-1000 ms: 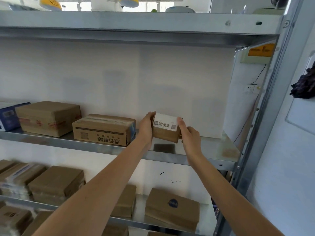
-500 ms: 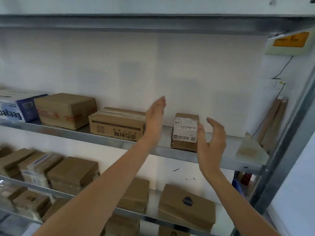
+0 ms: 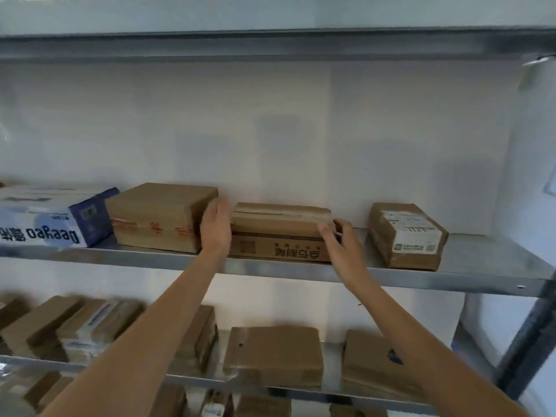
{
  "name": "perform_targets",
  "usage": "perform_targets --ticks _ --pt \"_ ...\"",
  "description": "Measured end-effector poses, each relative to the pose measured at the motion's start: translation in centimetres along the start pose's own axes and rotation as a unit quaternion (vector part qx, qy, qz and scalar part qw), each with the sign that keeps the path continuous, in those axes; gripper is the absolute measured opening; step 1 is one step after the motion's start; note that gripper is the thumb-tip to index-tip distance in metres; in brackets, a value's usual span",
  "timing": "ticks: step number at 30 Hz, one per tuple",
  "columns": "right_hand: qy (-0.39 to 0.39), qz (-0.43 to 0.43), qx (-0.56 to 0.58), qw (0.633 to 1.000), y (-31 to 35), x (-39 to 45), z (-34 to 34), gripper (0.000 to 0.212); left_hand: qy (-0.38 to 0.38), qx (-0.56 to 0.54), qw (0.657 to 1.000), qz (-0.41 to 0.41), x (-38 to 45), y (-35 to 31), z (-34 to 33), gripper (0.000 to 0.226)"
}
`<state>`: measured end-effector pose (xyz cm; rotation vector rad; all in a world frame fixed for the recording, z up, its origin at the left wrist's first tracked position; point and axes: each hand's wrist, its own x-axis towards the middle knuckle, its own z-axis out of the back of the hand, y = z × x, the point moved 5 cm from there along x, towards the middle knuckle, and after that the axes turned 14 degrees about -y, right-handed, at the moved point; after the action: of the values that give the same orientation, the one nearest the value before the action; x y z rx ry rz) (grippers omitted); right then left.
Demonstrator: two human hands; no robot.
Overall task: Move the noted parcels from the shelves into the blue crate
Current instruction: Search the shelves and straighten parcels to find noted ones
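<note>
A flat brown cardboard parcel [image 3: 279, 236] with upside-down black print lies in the middle of the metal shelf [image 3: 301, 270]. My left hand [image 3: 216, 228] lies with straight fingers against its left end, in the gap beside a bigger brown box [image 3: 159, 216]. My right hand [image 3: 340, 245] curls its fingers over the parcel's right front corner. A small brown parcel with a white label [image 3: 406, 236] stands alone on the shelf to the right. The blue crate is out of view.
A blue and white carton [image 3: 45, 218] lies at the shelf's left end. The shelf below holds several brown parcels [image 3: 273, 355]. Another metal shelf [image 3: 270, 22] runs overhead, and a dark upright post [image 3: 529, 332] stands at the right.
Both hands let go of the small labelled parcel, which now stands on the shelf, and moved left onto the flat printed parcel. The camera swung left.
</note>
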<state>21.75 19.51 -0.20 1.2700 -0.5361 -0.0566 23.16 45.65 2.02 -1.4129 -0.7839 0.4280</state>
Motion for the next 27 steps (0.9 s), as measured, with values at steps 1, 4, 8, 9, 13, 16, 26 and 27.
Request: perform_targets --ticks 1,4,8,9,13,16,26,27 --pt "-0.009 -0.006 0.002 1.0 -0.1 0.0 -0.1 0.051 0.058 0.021 0.997 0.039 0.3 1.4 -0.1 0.047" --pt "-0.017 -0.011 -0.018 1.0 0.1 0.1 0.1 0.05 0.134 -0.002 0.989 0.069 0.5 2.8 -0.5 0.059" --pt "0.004 -0.047 0.01 0.999 0.5 0.2 0.2 0.043 0.127 -0.073 0.98 0.135 0.8 2.3 -0.3 0.031" --pt "0.003 -0.058 0.034 0.998 0.3 0.3 0.3 0.041 0.132 -0.085 0.977 0.142 0.7 2.3 -0.2 0.032" --pt "-0.026 -0.101 0.141 0.984 -0.4 0.7 1.4 0.035 0.185 -0.11 0.971 0.101 0.3 2.3 0.0 0.038" --pt "-0.037 -0.102 0.237 0.965 -0.4 0.3 1.9 0.04 0.189 -0.123 0.969 0.102 0.6 2.5 0.3 0.039" --pt "-0.019 -0.075 0.242 0.967 0.2 0.1 1.6 0.032 0.171 -0.141 0.967 0.129 2.1 3.2 -0.2 0.045" --pt "-0.017 -0.073 0.238 0.968 0.0 0.2 1.5 0.033 0.172 -0.138 0.966 0.135 2.1 3.3 -0.3 0.044"
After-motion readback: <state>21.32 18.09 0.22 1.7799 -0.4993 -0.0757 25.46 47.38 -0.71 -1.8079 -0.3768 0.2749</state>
